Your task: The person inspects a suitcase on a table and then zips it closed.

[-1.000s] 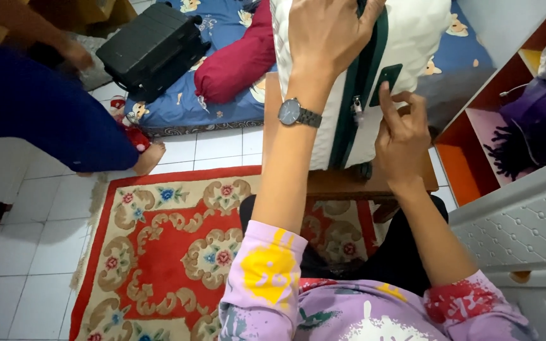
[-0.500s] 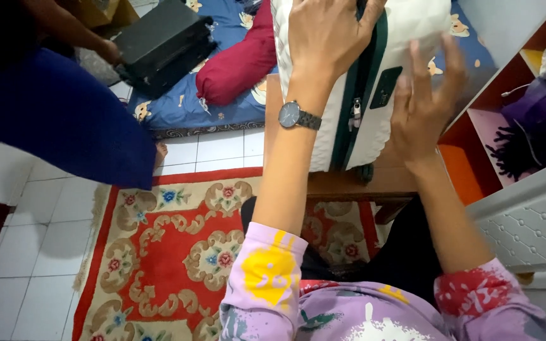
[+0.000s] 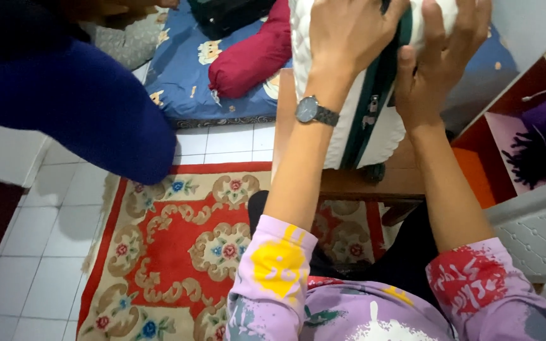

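We are gripping the white quilted suitcase [image 3: 361, 120], upright on the wooden tabletop [image 3: 361, 183], left hand [image 3: 349, 31] and right hand [image 3: 440, 57] fingers spread flat over its likely stiff, bulky shell.

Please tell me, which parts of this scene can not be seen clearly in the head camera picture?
- White suitcase: top cut off by the upper edge of the head view; left hand and right hand cover much of it.
- Zipper pull: too small for detail.
- Wooden bench: mostly hidden under the suitcase.
- Person in blue: cut off by the left edge.
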